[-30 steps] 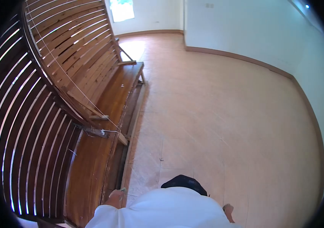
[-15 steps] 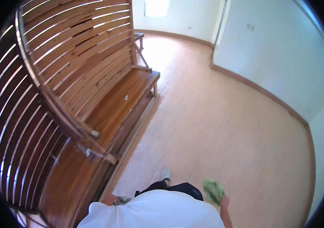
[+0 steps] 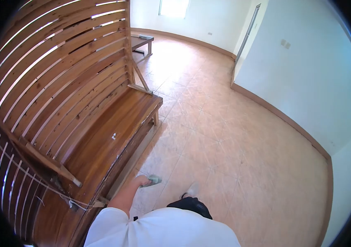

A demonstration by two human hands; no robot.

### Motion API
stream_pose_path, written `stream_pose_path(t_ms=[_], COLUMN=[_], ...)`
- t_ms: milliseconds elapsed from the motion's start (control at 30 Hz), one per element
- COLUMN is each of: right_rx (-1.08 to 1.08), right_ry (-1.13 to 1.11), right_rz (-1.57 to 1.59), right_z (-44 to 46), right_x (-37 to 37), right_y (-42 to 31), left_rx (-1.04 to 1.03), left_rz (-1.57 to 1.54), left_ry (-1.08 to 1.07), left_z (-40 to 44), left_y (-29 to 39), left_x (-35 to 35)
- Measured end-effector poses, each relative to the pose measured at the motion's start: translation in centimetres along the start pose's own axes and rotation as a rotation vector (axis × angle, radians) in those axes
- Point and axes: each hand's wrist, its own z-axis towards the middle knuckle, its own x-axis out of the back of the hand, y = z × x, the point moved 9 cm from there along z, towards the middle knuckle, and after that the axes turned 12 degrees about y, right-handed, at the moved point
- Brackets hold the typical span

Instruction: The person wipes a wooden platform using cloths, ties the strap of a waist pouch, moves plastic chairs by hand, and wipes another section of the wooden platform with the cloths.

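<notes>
My left hand [image 3: 142, 181] is out in front of my body, beside the front edge of the wooden bench [image 3: 101, 150]. Its fingers are closed around a small grey-green item [image 3: 154, 180], possibly a folded cloth; its exact kind is too small to make out. My right hand is out of view. A small white scrap [image 3: 114, 136] lies on the bench seat.
Slatted wooden panels [image 3: 72, 53] stand on the bench, with a loose white string [image 3: 74, 203] at the near one. A low wooden table [image 3: 144, 43] is further back. Tiled floor [image 3: 225, 136] runs along a white wall [image 3: 303, 78] on the right.
I have moved forward along the bench. My left hand has swung forward with the grey-green item. My right hand, which held a green cloth, has left the view.
</notes>
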Motion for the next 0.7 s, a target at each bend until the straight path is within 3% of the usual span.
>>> stream_pose_path(t_ms=[100,167,233,267,333,400,433,467,500,533,567,600,700], right_rx=[0.017,0.045,0.088,0.118,0.185,0.291,0.355,0.676,0.749,0.768,0.569,0.620,0.665], right_ry=[-0.027,-0.054,-0.072,-0.087,-0.107,-0.105,-0.096,-0.016,0.047,-0.035,-0.053,-0.022,0.034], right_rz=[0.000,-0.005,-0.005,0.000,0.017,0.075,0.124,-0.058,0.115,0.044,0.166,0.190,0.214], right_z=[7.2,12.9,19.0,21.7,27.5,33.8,36.4,40.3,44.4,46.1,45.3,46.8,52.3], right_x=[-1.7,-3.0,-3.9,-4.5,-5.3,-5.5,-5.4,-8.2,-9.6,-9.2,-4.5,-3.8,-4.5], right_y=[-7.2,-12.4,-18.1,-21.1,-28.3,-37.1,-41.9,-47.5,-51.3,-57.8,-64.6,-70.1,-82.3], left_rx=[-0.051,-0.164,0.011,0.018,0.171,0.338,0.445,0.552,0.549,0.549,0.657,0.764,0.749], left_rz=[-0.103,0.010,0.093,-0.037,0.086,0.111,0.047,-0.022,-0.044,-0.061,-0.200,-0.337,-0.330], left_ry=[0.151,0.088,0.014,-0.076,0.056,-0.221,-0.144,-0.069,0.003,0.078,0.208,0.340,0.433], left_z=[7.4,10.2,12.4,13.2,12.2,12.5,13.2,14.0,15.3,16.8,18.0,19.1,27.3], left_y=[2.0,2.9,-0.4,-2.8,-3.2,-3.9,-4.3,-4.2,-3.5,-2.7,-2.7,-2.7,-2.6], left_x=[3.2,3.9,3.0,1.4,6.5,8.3,10.6,13.1,15.6,18.1,20.2,21.9,24.7])
